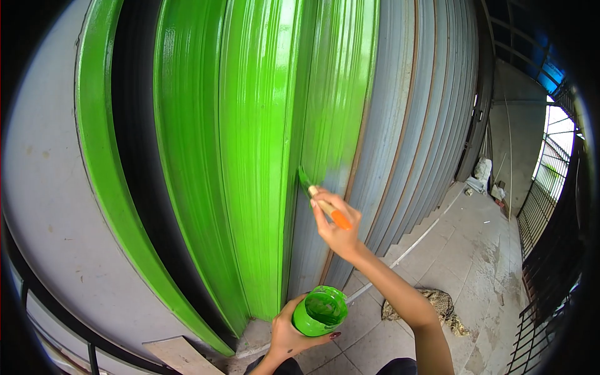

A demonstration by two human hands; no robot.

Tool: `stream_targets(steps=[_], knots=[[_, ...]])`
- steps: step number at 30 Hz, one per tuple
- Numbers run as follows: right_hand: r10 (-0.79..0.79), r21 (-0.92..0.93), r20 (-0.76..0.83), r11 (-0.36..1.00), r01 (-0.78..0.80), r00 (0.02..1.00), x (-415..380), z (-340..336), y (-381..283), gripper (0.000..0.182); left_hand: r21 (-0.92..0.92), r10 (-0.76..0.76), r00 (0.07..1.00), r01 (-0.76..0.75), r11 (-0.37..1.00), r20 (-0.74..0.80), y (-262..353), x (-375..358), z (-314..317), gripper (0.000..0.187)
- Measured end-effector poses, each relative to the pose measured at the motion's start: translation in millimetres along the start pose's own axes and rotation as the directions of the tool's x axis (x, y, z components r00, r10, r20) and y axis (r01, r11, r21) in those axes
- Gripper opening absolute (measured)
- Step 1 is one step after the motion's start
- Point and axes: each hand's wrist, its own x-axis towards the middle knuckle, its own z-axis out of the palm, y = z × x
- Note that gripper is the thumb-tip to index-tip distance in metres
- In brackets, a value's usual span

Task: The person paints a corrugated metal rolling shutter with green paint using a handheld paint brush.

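My right hand is closed round the wooden handle of a paintbrush with an orange end. Green paint coats the bristles, which touch the folding metal door at the lower edge of its wet green area. Below that edge the same panel shows bare grey metal. Lower down, my left hand wraps round a small open paint can. Green paint covers the can's wall and lies inside it. The can is held nearly upright, below the brush and apart from it.
Grey unpainted door folds run off to the right. A floor track crosses the tiled floor. A crumpled patterned cloth lies on the tiles. A board leans at lower left, and a metal grille stands at far right.
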Motion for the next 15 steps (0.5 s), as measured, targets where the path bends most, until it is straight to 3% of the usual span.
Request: stream_targets(steps=[3,6,9,14,15], knots=[[0.103,-0.026,0.244,0.995,-0.100,0.964,-71,-7,-4,0.015,-0.004,0.008,1.000,-0.008,1.000,0.000,0,-1,-2,0.086],[0.114,0.015,0.297,0.992,-0.124,0.948,-83,-9,9,0.014,-0.004,0.015,1.000,-0.015,1.000,0.000,2,-2,-3,0.087],[0.020,0.059,0.111,0.998,-0.026,0.994,-12,-6,9,0.013,-0.003,-0.003,1.000,0.003,1.000,0.006,2,-4,-2,0.087],[0.100,0.277,-0.248,0.961,-0.029,0.964,81,3,-5,0.015,-0.007,-0.023,1.000,0.023,1.000,0.018,-4,-2,3,0.087],[0.159,0.273,-0.213,0.957,-0.097,0.964,76,4,-6,0.015,-0.006,-0.026,1.000,0.027,1.000,0.017,-3,-2,3,0.088]])
